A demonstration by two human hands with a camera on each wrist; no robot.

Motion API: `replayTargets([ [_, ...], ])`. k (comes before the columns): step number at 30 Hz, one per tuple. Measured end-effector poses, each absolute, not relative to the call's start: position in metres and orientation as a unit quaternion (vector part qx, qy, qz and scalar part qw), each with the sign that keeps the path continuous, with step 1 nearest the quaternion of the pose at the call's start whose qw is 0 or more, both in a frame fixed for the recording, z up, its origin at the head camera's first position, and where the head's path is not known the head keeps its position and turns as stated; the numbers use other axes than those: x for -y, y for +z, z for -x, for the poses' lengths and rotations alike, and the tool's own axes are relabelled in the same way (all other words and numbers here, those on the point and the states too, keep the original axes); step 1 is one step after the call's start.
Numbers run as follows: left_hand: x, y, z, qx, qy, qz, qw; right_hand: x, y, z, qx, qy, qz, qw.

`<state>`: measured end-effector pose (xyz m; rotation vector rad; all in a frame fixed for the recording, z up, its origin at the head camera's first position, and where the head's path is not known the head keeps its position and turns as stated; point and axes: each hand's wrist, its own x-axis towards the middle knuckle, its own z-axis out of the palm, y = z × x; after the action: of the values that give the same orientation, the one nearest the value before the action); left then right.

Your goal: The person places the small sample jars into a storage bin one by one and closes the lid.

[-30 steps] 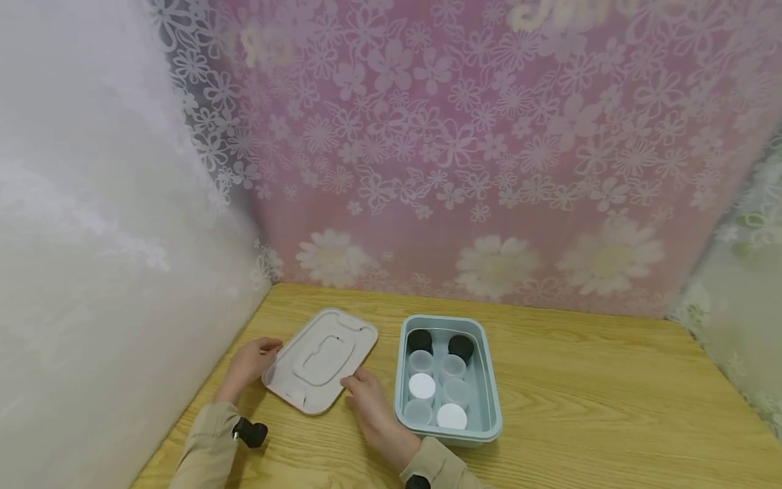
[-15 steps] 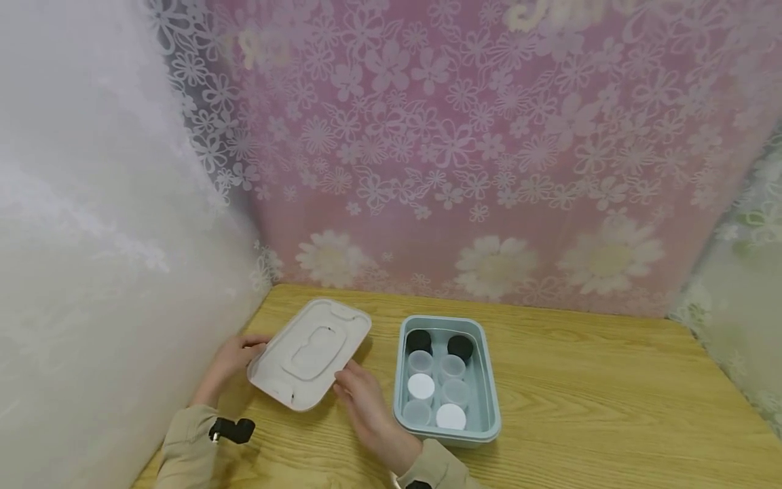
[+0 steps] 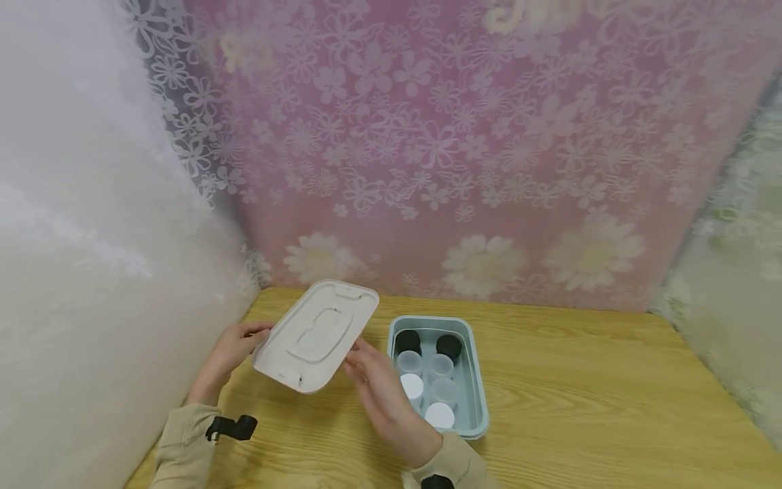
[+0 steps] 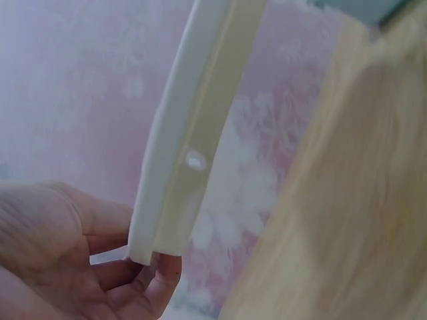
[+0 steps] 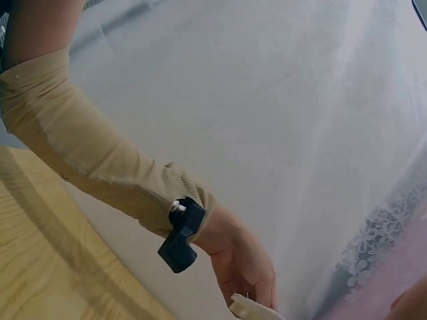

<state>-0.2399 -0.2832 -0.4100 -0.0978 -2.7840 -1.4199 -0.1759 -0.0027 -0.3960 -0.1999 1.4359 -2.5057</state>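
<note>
A white rectangular lid [image 3: 318,339] is held off the table, tilted, between my two hands. My left hand [image 3: 227,356] grips its left edge, thumb and fingers on opposite faces, as the left wrist view shows with the lid [image 4: 183,147] seen edge-on. At the opposite edge my right hand [image 3: 387,394] holds the lid, its fingers partly hidden underneath. Right of that hand stands a blue-grey plastic container [image 3: 478,394], uncovered. Inside are two rows of small round-topped jars: black tops [image 3: 449,346] at the back, then translucent tops [image 3: 441,367] and white tops [image 3: 440,415].
All this is on a yellow wood-grain table [image 3: 580,394]. A pale wall covering [image 3: 110,272] rises close to my left arm, and a pink flowered cloth [image 3: 427,170] hangs behind the table. Each wrist wears a black camera mount [image 3: 232,428].
Both hands have lifted the lid from the table and tilted it, its far end higher. My right hand has moved up with it. The container has not been moved.
</note>
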Motion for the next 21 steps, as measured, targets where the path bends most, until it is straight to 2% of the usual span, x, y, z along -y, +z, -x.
replayTargets([
  [10, 0.234, -0.400, 0.246, 0.840, -0.538, 0.070, 0.005, -0.062, -0.376, 0.182, -0.453, -0.878, 0.066, 0.141],
  [21, 0.166, -0.407, 0.255, 0.788, -0.609, 0.090, -0.007, -0.131, -0.387, 0.205, -0.478, -0.874, 0.040, 0.076],
])
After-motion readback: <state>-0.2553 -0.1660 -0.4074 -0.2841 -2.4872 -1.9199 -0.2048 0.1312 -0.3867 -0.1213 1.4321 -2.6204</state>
